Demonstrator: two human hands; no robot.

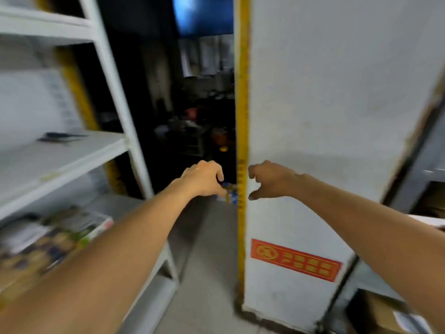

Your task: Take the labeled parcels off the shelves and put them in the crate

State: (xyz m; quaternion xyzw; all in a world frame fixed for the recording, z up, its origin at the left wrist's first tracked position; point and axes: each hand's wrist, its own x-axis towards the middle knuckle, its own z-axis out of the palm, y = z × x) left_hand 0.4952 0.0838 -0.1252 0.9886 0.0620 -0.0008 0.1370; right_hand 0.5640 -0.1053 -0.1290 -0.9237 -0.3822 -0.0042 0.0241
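White shelving (113,145) at nine o'clock holds unpicked packets (55,235); left hand (204,178) and right hand (269,179) are loosely curled, empty; no crate in view.

- A white pillar (325,104) is standing upright on the right.
- A yellow strip (241,116) is running down its left edge.
- A red sign (295,260) is sitting low on its face (lettering too blurred to read).
- A grey floor (207,261) is leading toward a dark room (192,104) beyond.
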